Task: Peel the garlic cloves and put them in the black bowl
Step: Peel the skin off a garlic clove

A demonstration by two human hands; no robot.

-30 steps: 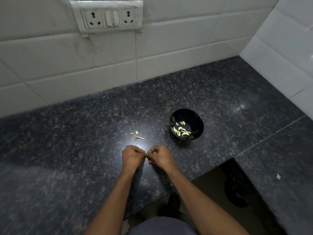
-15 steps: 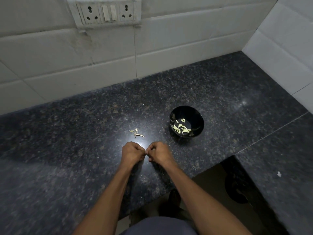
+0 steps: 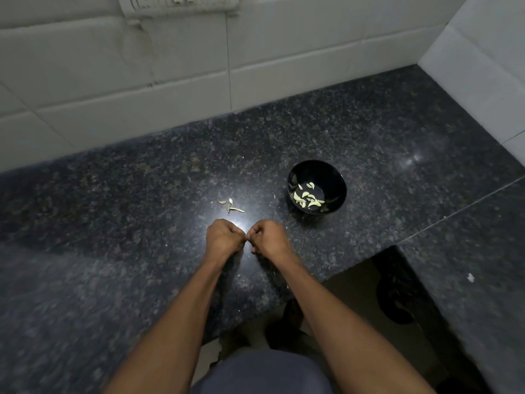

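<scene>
Head view: left hand [image 3: 224,237] and right hand [image 3: 268,238] curled tight, knuckles up, fingertips meeting over near centre of table [image 3: 113,237]; item pinched betw. them hidden, cannot tell. Black bowl [image 3: 338,183] far-right of hands, peeled garlic cloves [image 3: 308,198] inside. Loose cloves/skins [image 3: 230,205] just beyond hands, left of bowl.

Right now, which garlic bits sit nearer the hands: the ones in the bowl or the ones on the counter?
The loose garlic scraps on the counter, just beyond the left hand. The peeled cloves lie farther right, inside the black bowl.
</scene>
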